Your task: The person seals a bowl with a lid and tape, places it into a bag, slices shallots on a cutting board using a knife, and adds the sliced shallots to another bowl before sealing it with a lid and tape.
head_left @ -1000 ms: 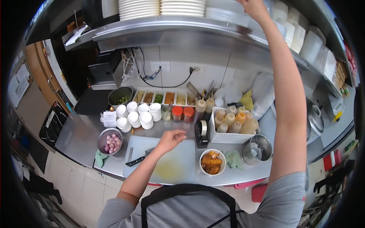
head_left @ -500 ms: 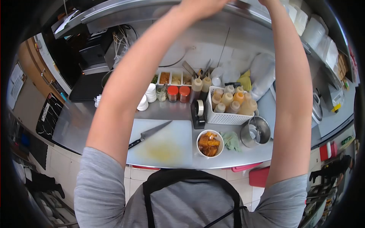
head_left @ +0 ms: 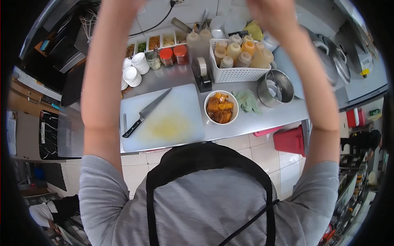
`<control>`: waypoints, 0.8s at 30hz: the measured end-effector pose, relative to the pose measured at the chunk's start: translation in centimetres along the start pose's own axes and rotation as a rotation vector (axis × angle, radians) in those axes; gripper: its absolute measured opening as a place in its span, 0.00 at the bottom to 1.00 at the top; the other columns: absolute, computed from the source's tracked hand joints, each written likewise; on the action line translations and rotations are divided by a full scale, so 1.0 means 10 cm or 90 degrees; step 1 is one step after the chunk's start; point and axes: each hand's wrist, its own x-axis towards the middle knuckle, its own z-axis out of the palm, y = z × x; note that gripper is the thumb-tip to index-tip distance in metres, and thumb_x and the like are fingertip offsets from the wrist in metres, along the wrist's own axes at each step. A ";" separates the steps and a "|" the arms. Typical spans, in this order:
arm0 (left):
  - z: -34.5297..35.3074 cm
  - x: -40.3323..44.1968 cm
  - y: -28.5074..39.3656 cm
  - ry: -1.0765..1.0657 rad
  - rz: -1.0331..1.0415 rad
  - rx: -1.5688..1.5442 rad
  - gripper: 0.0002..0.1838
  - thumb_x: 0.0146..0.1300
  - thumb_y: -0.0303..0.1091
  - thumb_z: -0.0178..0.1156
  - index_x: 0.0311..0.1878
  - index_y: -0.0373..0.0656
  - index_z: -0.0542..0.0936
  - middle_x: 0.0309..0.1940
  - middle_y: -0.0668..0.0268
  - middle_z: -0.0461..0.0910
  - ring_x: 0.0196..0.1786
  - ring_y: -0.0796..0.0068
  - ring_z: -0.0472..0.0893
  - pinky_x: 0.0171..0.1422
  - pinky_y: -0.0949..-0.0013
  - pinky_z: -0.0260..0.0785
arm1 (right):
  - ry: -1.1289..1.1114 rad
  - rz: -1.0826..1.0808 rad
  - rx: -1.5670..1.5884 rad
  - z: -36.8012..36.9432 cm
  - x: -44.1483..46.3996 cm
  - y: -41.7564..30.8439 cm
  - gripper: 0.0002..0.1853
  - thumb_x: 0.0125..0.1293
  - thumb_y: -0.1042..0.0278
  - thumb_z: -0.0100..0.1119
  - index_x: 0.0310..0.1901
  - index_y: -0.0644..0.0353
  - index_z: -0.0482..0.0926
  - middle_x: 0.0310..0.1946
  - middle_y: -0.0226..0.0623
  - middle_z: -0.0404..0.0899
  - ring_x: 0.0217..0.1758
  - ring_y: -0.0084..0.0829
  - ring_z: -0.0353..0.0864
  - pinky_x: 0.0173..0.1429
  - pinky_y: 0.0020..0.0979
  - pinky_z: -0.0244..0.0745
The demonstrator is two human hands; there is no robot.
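Left hand [head_left: 123, 5], mostly cut off at top edge, and blurred right hand [head_left: 271, 13] are raised, well apart; can't tell if either grips anything. White perforated plastic basket [head_left: 238, 75] sits below and left of right hand, long axis roughly left-right; clear plastic squeeze bottles [head_left: 234, 52] inside stand upright, tips up. Black-handled steel knife [head_left: 152, 107] lies on whitish rectangular cutting board [head_left: 184, 131], below and right of left hand: diagonal, tip pointing away and right.

Your counter [head_left: 170, 76]: smooth, glossy metal
Your cutting board [head_left: 176, 112]: matt plastic
Your knife blade [head_left: 156, 102]: smooth metal
Your basket [head_left: 240, 75]: perforated plastic
Your pot [head_left: 269, 98]: shiny metal
Your shirt [head_left: 213, 197]: matt cloth
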 end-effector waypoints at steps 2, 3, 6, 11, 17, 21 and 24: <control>0.12 -0.63 -0.41 -0.008 -0.187 -0.145 0.21 0.57 0.38 0.56 0.48 0.31 0.70 0.39 0.56 0.78 0.40 0.71 0.79 0.45 0.69 0.72 | -0.013 0.074 0.021 0.00 -0.62 -0.26 0.19 0.56 0.62 0.58 0.48 0.60 0.73 0.41 0.37 0.77 0.43 0.36 0.74 0.50 0.34 0.67; 0.17 -0.95 -0.65 -0.003 -0.270 -0.214 0.13 0.56 0.29 0.57 0.44 0.34 0.74 0.36 0.59 0.79 0.37 0.72 0.80 0.43 0.70 0.72 | 0.085 0.272 0.156 0.05 -0.87 -0.39 0.18 0.57 0.65 0.57 0.49 0.60 0.72 0.37 0.36 0.77 0.40 0.32 0.75 0.47 0.31 0.68; 0.60 -1.78 -1.11 -0.138 -0.426 -0.299 0.13 0.59 0.33 0.56 0.46 0.38 0.74 0.35 0.62 0.79 0.35 0.74 0.80 0.41 0.71 0.73 | 0.112 0.873 0.659 0.11 -1.69 -0.69 0.23 0.59 0.69 0.55 0.56 0.64 0.65 0.33 0.31 0.76 0.37 0.20 0.72 0.41 0.24 0.68; 0.94 -2.78 -1.46 0.000 -0.610 -0.247 0.18 0.62 0.37 0.53 0.51 0.36 0.71 0.45 0.61 0.75 0.47 0.75 0.74 0.51 0.71 0.66 | 0.062 1.117 0.416 0.24 -3.03 -1.14 0.14 0.62 0.67 0.53 0.47 0.65 0.74 0.37 0.29 0.75 0.40 0.19 0.71 0.46 0.20 0.65; 1.34 -3.31 -2.05 0.095 -0.558 0.098 0.20 0.65 0.41 0.45 0.53 0.36 0.68 0.50 0.53 0.71 0.53 0.64 0.70 0.56 0.66 0.61 | 0.083 1.018 0.233 0.62 -3.60 -1.49 0.14 0.62 0.65 0.52 0.43 0.67 0.75 0.37 0.39 0.75 0.41 0.26 0.72 0.48 0.24 0.66; 1.45 -3.25 -2.25 0.102 -0.476 0.231 0.18 0.66 0.38 0.42 0.52 0.36 0.70 0.46 0.51 0.74 0.49 0.59 0.74 0.54 0.65 0.62 | 0.112 1.062 0.211 0.75 -3.55 -1.49 0.13 0.62 0.66 0.51 0.43 0.67 0.75 0.39 0.41 0.74 0.42 0.30 0.72 0.48 0.28 0.66; 1.46 -3.22 -2.31 0.104 -0.437 0.259 0.17 0.66 0.36 0.41 0.48 0.35 0.73 0.41 0.49 0.77 0.44 0.56 0.76 0.51 0.64 0.65 | 0.095 1.043 0.169 0.79 -3.56 -1.45 0.13 0.63 0.67 0.50 0.43 0.67 0.74 0.38 0.42 0.74 0.41 0.32 0.73 0.48 0.29 0.67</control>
